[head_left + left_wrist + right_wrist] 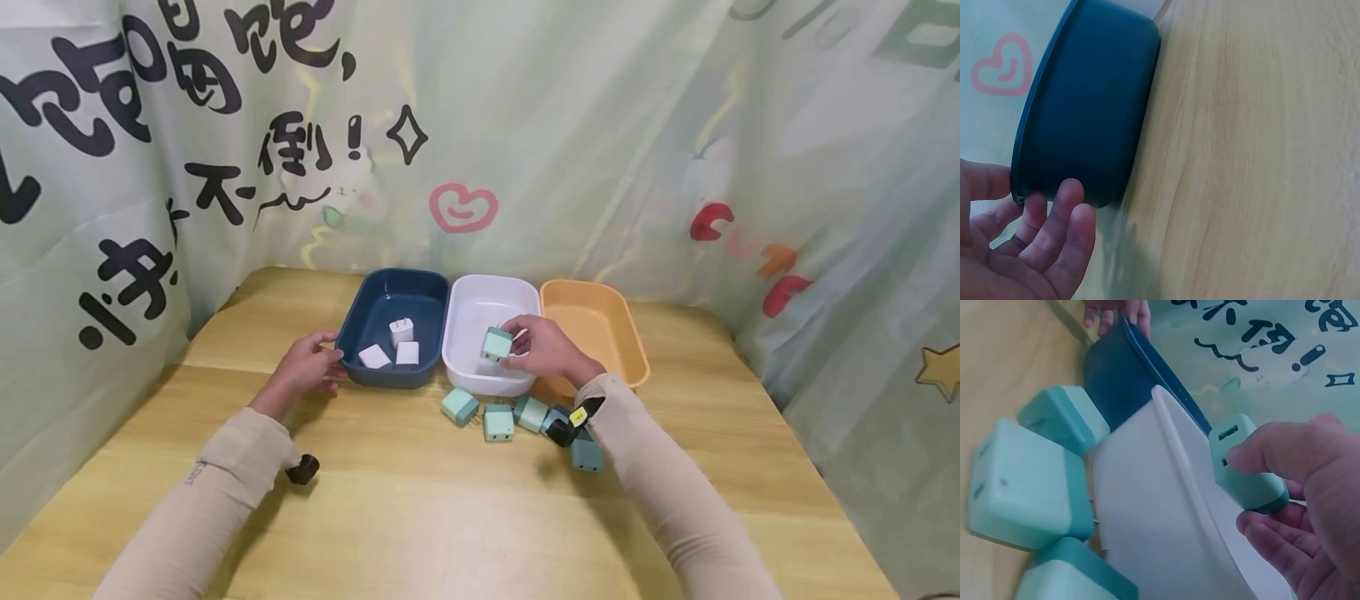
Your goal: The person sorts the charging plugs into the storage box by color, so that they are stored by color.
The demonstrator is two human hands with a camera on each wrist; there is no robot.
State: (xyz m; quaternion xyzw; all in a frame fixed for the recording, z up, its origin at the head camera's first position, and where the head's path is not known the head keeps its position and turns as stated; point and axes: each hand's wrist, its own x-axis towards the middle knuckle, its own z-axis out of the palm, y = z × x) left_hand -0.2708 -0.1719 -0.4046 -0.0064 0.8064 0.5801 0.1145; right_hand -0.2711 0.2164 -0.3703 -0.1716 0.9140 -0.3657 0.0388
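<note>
My right hand [549,346] pinches a mint-green USB charger plug [495,343] between thumb and fingers, over the white tray [487,383]. Its two USB ports show in the right wrist view, one partly under the thumb. At the dark blue tray [390,377], my left hand [303,367] holds the left rim, with the thumb at the edge and fingertips against the outer wall [1088,106]. Three white charger plugs [401,332] lie inside that tray. Several more green chargers [498,423] lie on the table before the white tray, some partly hidden by the right wrist.
An orange tray [592,317] stands right of the white one, partly behind the right hand. The three trays stand side by side near the back of the wooden table [420,517]. A printed curtain [570,150] hangs behind and along both sides.
</note>
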